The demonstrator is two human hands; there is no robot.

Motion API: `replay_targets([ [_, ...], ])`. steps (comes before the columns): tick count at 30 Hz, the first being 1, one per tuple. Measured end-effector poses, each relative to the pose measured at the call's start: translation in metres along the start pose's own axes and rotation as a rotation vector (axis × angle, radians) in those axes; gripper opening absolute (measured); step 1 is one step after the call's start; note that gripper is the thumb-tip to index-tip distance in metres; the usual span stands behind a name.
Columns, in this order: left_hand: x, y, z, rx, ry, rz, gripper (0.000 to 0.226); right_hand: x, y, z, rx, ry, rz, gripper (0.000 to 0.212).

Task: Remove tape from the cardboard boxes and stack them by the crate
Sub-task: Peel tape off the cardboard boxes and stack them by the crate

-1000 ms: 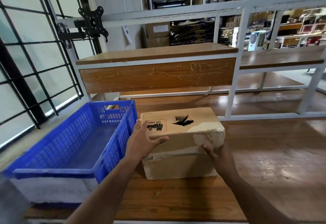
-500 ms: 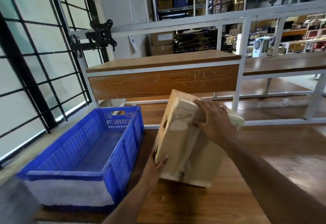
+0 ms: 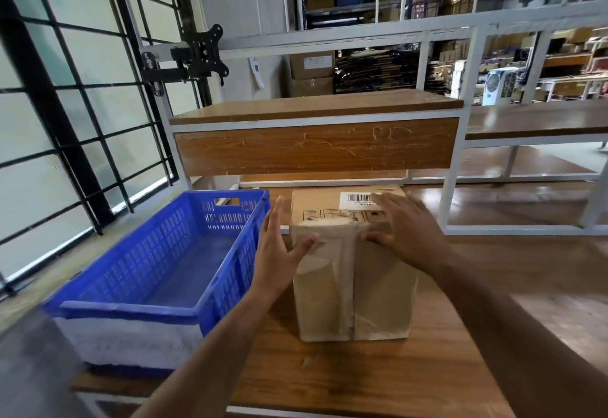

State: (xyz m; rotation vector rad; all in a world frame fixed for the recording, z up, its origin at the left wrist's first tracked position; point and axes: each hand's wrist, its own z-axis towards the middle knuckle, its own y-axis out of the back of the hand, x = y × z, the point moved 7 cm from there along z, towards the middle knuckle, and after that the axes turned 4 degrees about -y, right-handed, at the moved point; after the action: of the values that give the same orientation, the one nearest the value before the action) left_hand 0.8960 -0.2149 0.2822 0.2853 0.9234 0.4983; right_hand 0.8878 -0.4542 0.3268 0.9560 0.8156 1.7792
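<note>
1. Head view: the cardboard box [image 3: 353, 269] is being shown standing on the worktop [image 3: 378, 381], just beside the blue crate [image 3: 158, 273].
2. Both the left hand [image 3: 279, 253] and right hand [image 3: 404, 226] are being held spread flat, grasping nothing.
3. Stiff, probably light; the glossy tape [image 3: 342, 282] is being judged slippery, so bare side walls are being recommended.

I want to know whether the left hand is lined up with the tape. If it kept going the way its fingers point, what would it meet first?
Probably nothing on the box: the left hand points up the gap between cardboard box and blue crate. Only its thumb touches the box; depth is unclear.
</note>
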Motion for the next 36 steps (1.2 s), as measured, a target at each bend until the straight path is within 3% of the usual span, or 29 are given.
replay_targets([
  [3,-0.041,-0.004,0.025,0.053,-0.422,0.289,0.090,-0.017,-0.010,0.000,0.074,0.031,-0.080,0.078],
  [5,-0.037,-0.021,0.031,0.158,-0.521,0.405,0.081,-0.018,-0.016,-0.001,0.067,0.050,-0.131,0.075],
  [11,-0.026,-0.031,0.028,0.079,-0.585,0.485,0.070,-0.017,-0.014,-0.005,-0.004,0.066,-0.105,0.065],
  [17,-0.024,-0.032,0.032,0.115,-0.579,0.493,0.074,-0.017,-0.016,-0.001,0.037,0.075,-0.105,0.087],
  [36,-0.023,-0.031,0.031,0.035,-0.554,0.481,0.066,-0.021,-0.015,-0.001,-0.052,0.048,-0.084,0.088],
])
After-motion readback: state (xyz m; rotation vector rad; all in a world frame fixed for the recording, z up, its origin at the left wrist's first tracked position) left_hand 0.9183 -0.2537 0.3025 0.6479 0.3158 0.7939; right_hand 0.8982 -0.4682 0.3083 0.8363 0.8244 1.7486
